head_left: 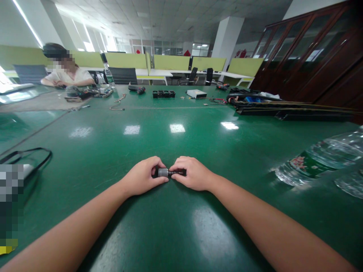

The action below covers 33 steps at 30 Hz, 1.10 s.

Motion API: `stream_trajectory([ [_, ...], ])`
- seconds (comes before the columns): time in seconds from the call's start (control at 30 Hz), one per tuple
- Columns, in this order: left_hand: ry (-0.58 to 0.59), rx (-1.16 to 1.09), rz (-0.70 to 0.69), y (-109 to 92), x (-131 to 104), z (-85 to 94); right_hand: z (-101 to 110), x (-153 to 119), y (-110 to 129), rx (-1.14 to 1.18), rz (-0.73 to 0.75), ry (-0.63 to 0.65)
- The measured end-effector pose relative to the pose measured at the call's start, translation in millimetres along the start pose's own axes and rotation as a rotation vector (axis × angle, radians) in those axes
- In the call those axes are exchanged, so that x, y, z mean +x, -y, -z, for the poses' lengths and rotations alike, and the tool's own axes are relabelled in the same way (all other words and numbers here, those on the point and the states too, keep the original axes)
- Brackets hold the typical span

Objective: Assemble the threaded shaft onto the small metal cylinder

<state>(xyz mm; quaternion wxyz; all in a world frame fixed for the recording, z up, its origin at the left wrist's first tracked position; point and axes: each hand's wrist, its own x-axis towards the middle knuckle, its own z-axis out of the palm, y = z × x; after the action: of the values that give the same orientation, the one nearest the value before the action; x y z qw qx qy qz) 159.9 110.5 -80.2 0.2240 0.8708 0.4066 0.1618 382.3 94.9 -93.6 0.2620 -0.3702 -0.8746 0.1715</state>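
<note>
Near the middle of the green table (159, 136) lies a small grey metal cylinder (163, 172), with a thin, dark, ridged shaft (173, 172) coming out of its right end. Thumb and fingers of my left hand (144, 175) close round the cylinder from the left. My right hand (194, 173) pinches the shaft, and a dark end piece shows under its fingers. The part lies level between both hands, which rest at the tabletop. Its exact kind is not clear, and its ends are partly covered by my fingers.
Clear plastic bottles (312, 162) lie at the right. A strapped object (14, 181), partly blurred out, is at the left edge. Toward the back are a black block (163, 94), a silver box (196, 93) and long dark strips (283, 107). A person (68, 71) sits far left.
</note>
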Motion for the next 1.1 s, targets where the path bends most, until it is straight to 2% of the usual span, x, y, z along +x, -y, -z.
stream_trajectory([
  [0.6,0.013,-0.003,0.006,1.8,-0.2,-0.2,2.7,-1.9,-3.6,-0.013,0.02,-0.003],
  [1.1,0.0,-0.001,0.006,2.9,-0.2,-1.5,7.4,-4.9,-2.7,-0.007,-0.031,0.007],
])
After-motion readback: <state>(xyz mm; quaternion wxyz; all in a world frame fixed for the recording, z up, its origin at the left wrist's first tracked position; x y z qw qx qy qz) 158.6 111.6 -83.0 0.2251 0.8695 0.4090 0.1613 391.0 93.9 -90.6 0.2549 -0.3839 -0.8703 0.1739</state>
